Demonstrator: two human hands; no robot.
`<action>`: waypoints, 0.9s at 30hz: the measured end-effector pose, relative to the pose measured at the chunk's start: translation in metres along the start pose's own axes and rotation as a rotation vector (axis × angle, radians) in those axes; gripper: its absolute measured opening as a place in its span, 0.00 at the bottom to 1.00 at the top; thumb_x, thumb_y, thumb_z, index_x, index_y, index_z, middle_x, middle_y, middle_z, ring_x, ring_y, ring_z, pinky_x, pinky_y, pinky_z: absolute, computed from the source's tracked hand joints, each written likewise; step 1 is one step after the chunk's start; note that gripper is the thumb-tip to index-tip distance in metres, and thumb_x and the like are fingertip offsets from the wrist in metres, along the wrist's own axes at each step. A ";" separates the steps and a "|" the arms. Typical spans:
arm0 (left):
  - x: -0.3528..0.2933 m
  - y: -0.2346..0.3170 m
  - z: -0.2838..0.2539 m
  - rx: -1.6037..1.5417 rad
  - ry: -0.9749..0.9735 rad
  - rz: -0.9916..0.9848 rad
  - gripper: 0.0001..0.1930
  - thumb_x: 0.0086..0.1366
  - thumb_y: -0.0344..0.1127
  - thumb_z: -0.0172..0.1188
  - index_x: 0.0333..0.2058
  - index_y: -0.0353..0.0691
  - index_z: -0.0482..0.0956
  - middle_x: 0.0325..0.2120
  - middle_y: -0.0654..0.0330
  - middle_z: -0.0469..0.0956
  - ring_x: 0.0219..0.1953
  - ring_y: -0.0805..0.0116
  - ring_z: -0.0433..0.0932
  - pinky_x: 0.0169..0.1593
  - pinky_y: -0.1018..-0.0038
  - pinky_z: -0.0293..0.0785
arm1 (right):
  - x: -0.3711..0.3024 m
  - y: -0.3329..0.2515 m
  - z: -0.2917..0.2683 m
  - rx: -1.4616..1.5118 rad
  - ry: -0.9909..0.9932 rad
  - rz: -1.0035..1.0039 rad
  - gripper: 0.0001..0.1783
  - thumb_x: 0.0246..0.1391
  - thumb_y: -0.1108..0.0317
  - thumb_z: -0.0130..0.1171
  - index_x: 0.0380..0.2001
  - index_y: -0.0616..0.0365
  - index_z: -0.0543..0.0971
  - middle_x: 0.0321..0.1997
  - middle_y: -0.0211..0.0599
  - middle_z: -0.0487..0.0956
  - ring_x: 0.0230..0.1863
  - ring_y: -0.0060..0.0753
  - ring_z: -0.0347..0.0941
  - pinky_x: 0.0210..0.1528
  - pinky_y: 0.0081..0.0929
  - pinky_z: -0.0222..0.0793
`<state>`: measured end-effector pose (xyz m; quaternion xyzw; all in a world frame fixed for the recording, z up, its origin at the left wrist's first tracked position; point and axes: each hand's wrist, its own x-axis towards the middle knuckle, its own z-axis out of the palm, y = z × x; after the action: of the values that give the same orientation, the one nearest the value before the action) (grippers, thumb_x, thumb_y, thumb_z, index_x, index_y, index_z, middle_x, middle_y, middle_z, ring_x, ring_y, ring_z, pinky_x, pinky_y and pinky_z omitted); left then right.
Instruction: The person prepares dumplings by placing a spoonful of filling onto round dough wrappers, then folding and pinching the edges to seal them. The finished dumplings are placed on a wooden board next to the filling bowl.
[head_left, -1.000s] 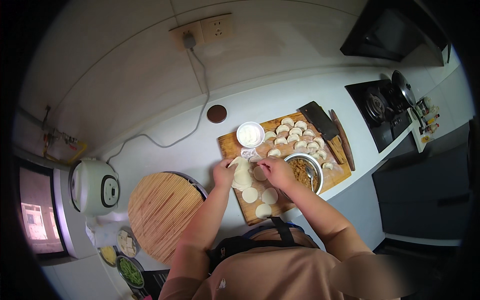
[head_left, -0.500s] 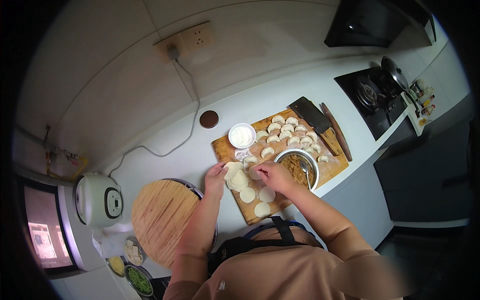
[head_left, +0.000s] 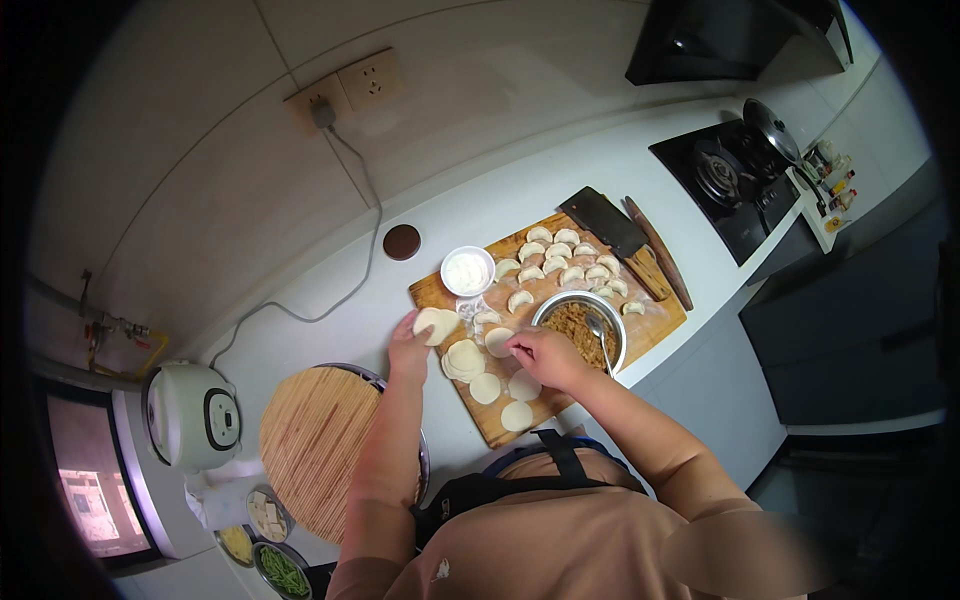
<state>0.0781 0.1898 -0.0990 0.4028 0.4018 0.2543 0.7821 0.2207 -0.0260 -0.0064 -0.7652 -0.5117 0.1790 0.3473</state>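
My left hand [head_left: 406, 350] is closed on a few round dumpling wrappers [head_left: 437, 325], held at the board's left edge. My right hand [head_left: 545, 357] reaches over the wooden cutting board [head_left: 652, 333], its fingertips pinched at the edge of a single dumpling wrapper [head_left: 497, 342]. Between the hands lies a small overlapping pile of wrappers [head_left: 462, 361], with several single ones nearer me. Just beyond my right hand stands a metal bowl of brown filling [head_left: 573, 326] with a spoon [head_left: 601, 338] in it. Folded dumplings [head_left: 556, 266] sit in rows on the far part.
A white bowl of flour [head_left: 468, 271] stands at the board's far left corner. A cleaver [head_left: 604, 222] and a rolling pin [head_left: 657, 250] lie at the far right. Left are a round slatted lid [head_left: 318, 445] and a rice cooker [head_left: 192, 416]; a stove [head_left: 735, 185] is far right.
My left hand has drawn left, carrying its wrappers away from the pile on the board. My right hand stays beside the same single wrapper. The whole view has shifted slightly.
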 end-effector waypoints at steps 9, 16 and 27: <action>-0.033 0.035 0.014 -0.433 -0.211 -0.048 0.19 0.64 0.23 0.44 0.54 0.36 0.62 0.51 0.56 0.67 0.54 0.62 0.67 0.57 0.65 0.65 | 0.008 -0.011 0.015 0.519 -0.018 0.239 0.14 0.54 0.66 0.54 0.42 0.60 0.74 0.39 0.34 0.77 0.40 0.29 0.73 0.45 0.27 0.69; -0.086 0.050 0.059 -0.481 -0.342 -0.169 0.20 0.66 0.26 0.41 0.57 0.36 0.59 0.54 0.55 0.64 0.56 0.63 0.64 0.59 0.67 0.62 | 0.024 -0.039 0.019 1.405 0.000 0.385 0.16 0.57 0.65 0.52 0.45 0.63 0.71 0.40 0.31 0.75 0.41 0.21 0.70 0.45 0.18 0.66; -0.112 0.037 0.077 -0.071 -0.421 -0.076 0.26 0.61 0.23 0.50 0.58 0.34 0.57 0.51 0.56 0.66 0.52 0.69 0.67 0.54 0.74 0.64 | 0.011 -0.031 0.024 1.258 0.106 0.495 0.08 0.56 0.68 0.54 0.36 0.61 0.75 0.30 0.27 0.75 0.28 0.15 0.69 0.32 0.12 0.67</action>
<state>0.0784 0.0967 0.0063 0.4038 0.2354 0.1488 0.8714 0.1893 0.0000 0.0001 -0.5197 -0.1019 0.4793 0.6998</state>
